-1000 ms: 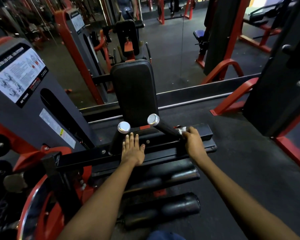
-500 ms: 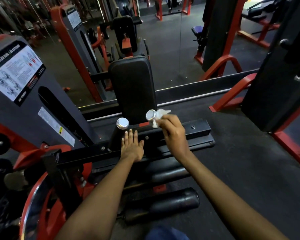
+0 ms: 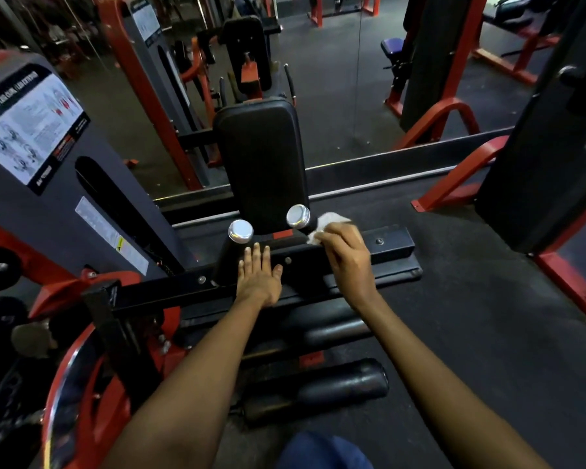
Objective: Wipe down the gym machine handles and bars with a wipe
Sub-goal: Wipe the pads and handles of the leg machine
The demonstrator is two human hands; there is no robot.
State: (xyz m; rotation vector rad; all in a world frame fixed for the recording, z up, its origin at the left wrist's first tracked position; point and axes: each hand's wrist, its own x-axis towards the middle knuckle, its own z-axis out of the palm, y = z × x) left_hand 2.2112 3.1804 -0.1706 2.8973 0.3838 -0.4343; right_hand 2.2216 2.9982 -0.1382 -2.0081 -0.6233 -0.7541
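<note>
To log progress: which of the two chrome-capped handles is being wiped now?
The right handle. The right hand holds the white wipe against it. The left handle has no wipe on it; the left hand lies flat below.

A gym. Red-and-black steel weight machines (image 3: 142, 96) stand on dark rubber flooring (image 3: 487, 333). One carries a white exercise-instruction placard (image 3: 31, 126) beside a black padded backrest (image 3: 261, 164).

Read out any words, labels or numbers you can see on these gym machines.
"SEATED LEG CURL / LEG EXTENSION": heading on the instruction placard, partly blurred.
Placard's small print: too small to read.
White sticker with yellow warning mark: unreadable.
Placard on the red machine behind: blurred.
</note>
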